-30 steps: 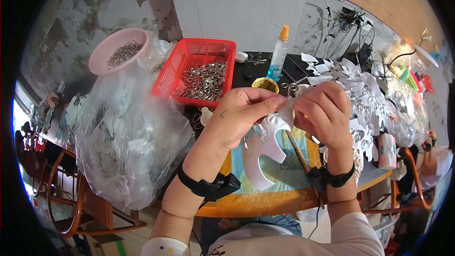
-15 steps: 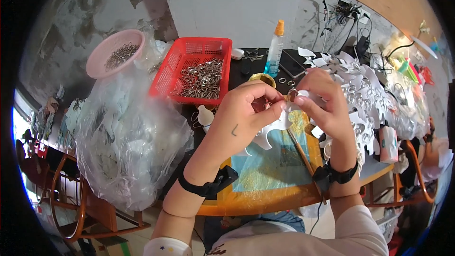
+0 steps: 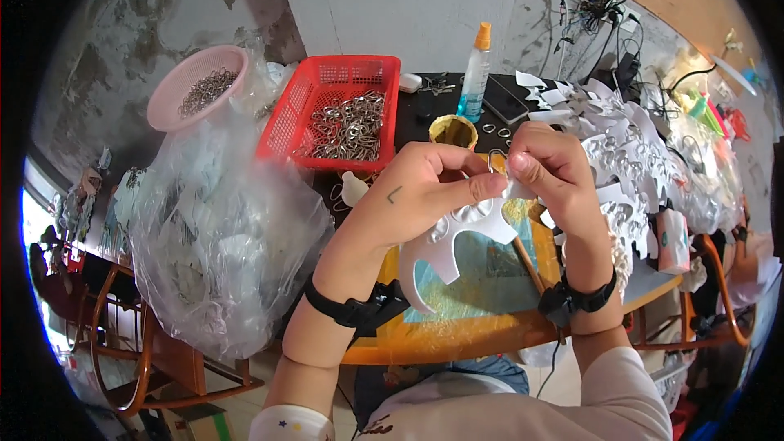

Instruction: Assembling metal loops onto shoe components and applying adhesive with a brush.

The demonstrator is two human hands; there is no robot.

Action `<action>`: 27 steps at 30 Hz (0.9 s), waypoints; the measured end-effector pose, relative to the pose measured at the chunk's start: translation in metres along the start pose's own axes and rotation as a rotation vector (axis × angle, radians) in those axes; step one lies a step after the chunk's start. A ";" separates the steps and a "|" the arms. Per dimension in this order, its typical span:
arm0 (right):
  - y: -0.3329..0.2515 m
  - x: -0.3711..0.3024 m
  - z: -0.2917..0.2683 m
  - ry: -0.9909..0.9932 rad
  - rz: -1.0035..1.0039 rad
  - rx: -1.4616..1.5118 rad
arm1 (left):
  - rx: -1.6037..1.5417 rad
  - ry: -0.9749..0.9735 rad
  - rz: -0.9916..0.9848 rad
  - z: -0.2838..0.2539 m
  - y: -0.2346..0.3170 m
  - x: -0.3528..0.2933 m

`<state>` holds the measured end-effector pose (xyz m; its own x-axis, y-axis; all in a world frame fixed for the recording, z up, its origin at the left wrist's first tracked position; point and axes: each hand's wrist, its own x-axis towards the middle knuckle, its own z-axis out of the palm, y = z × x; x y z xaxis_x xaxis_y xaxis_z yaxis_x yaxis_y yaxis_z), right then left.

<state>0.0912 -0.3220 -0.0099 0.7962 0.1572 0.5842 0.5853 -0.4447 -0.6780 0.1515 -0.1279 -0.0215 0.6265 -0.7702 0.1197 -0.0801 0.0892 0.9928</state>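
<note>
Between my hands is a white cut-out piece (image 3: 446, 247) with curved, pointed arms, hanging over the worktop. My left hand (image 3: 429, 192) is closed, thumb and fingers pinching its upper part. My right hand (image 3: 555, 170) is closed too, its thumb and bent forefinger pressed on the upper right end of the same piece. A small metal ring (image 3: 495, 158) stands up between the fingertips; its lower part is hidden, and I cannot tell which hand touches it. Just behind the hands stands a yellowish tub (image 3: 454, 132), and a few loose metal rings (image 3: 488, 128) lie beside it.
Metal clasps fill part of a red basket (image 3: 271, 140) and a pink bowl (image 3: 167, 98). A spray bottle (image 3: 475, 82) stands behind. White cut-outs with rings (image 3: 629, 143) pile up at right; a plastic bag (image 3: 220, 269) bulges at left. A wooden stick (image 3: 528, 265) lies on the worktop.
The white piece has swung lower and to the left, showing more of its arms below my left hand. The metal ring now stands upright between my fingertips.
</note>
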 end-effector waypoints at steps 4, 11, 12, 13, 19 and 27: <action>-0.006 -0.002 -0.001 -0.040 0.206 0.220 | -0.027 -0.035 -0.019 0.003 -0.001 0.003; -0.001 -0.006 0.010 -0.035 0.456 0.603 | -0.007 -0.136 0.010 0.002 0.000 -0.001; 0.000 -0.006 0.010 -0.068 0.459 0.621 | -0.005 -0.133 0.009 0.002 0.002 -0.002; 0.001 -0.007 0.009 -0.098 0.464 0.633 | 0.018 -0.132 -0.002 0.001 0.003 -0.003; 0.000 -0.007 0.012 0.050 0.426 0.614 | -0.066 -0.078 -0.031 0.004 0.004 -0.001; -0.006 -0.009 0.010 0.057 0.382 0.421 | 0.002 0.111 0.118 0.014 -0.004 0.003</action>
<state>0.0817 -0.3117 -0.0157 0.9607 0.0008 0.2776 0.2770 -0.0692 -0.9584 0.1432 -0.1396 -0.0249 0.6948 -0.6795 0.2356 -0.1599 0.1734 0.9718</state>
